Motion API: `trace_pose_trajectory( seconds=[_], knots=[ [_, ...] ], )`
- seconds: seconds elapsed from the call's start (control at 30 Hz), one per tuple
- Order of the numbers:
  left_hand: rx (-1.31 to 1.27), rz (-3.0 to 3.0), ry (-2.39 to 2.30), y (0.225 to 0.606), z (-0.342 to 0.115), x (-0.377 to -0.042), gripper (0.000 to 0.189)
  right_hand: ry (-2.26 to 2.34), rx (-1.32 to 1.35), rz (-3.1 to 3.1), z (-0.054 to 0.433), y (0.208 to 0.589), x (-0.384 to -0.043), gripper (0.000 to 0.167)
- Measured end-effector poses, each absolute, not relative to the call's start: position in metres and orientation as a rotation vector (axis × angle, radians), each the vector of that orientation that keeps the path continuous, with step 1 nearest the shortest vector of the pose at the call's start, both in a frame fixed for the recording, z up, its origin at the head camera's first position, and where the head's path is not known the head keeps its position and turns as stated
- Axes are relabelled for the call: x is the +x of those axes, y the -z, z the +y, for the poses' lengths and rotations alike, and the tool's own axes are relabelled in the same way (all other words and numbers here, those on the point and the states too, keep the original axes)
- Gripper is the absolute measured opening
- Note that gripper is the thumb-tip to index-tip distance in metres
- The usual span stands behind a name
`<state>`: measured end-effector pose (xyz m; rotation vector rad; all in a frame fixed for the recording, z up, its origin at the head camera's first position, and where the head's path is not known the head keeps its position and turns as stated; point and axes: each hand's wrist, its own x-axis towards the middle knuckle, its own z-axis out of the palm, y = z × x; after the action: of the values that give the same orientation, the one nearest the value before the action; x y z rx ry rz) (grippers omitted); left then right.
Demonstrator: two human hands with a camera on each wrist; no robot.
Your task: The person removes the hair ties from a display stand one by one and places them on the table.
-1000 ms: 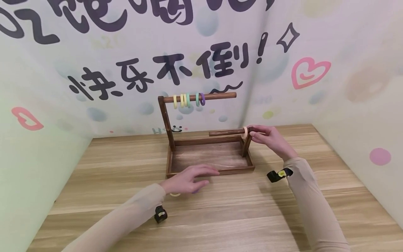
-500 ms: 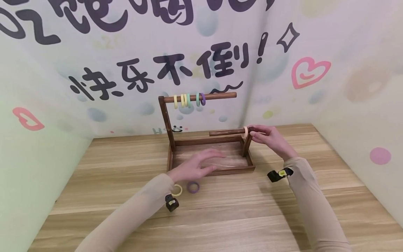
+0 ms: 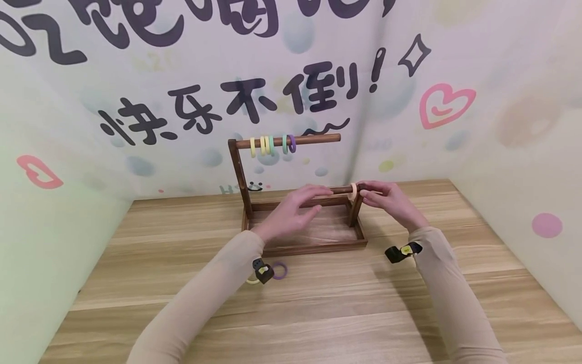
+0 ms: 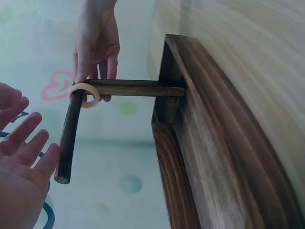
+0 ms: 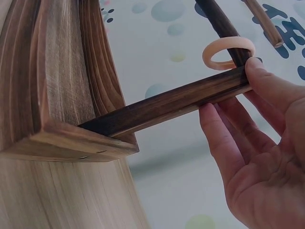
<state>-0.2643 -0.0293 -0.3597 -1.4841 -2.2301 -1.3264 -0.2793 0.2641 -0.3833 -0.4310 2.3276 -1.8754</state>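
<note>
One pinch, right of centre in the head view: in the right hand (image 3: pixel 392 200), the top of the short post (image 3: pixel 356 212), with thumb over the end and fingertips along the side. Around the lower rod (image 4: pixel 70 136), close by that post, a peach ring (image 5: pixel 219 44). From post to free tip, in the head view, a long axis running leftward and almost level; in the left wrist view, pointing downward, leaning slightly left. Beside that rod, at the head view's centre, the left hand (image 3: pixel 291 217), fingers spread and loosely bent, nothing held; contact with the rod impossible to tell. Below, mid-frame, a wooden tray (image 3: pixel 313 247), long axis left to right. Higher up, from the tall post (image 3: pixel 241 177) at the left, an upper rod (image 3: pixel 318 138) pointing right; on it, three yellow rings (image 3: pixel 252 147), two mint rings (image 3: pixel 285 145) and a purple ring (image 3: pixel 293 145). At lower centre, on the table (image 3: pixel 327 313), a loose purple ring (image 3: pixel 286 273) and, half hidden, a loose yellow ring (image 3: pixel 251 282)
</note>
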Motion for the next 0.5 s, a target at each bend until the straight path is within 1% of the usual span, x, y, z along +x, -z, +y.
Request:
trace_pose_trajectory(
  seconds=[0.5],
  knots=[
    [-1.342, -2.232, 1.374, 0.352, -0.003, -0.286, 0.030, 1.898, -0.461, 2.305, 0.265, 0.384, -0.280, 0.048]
  ],
)
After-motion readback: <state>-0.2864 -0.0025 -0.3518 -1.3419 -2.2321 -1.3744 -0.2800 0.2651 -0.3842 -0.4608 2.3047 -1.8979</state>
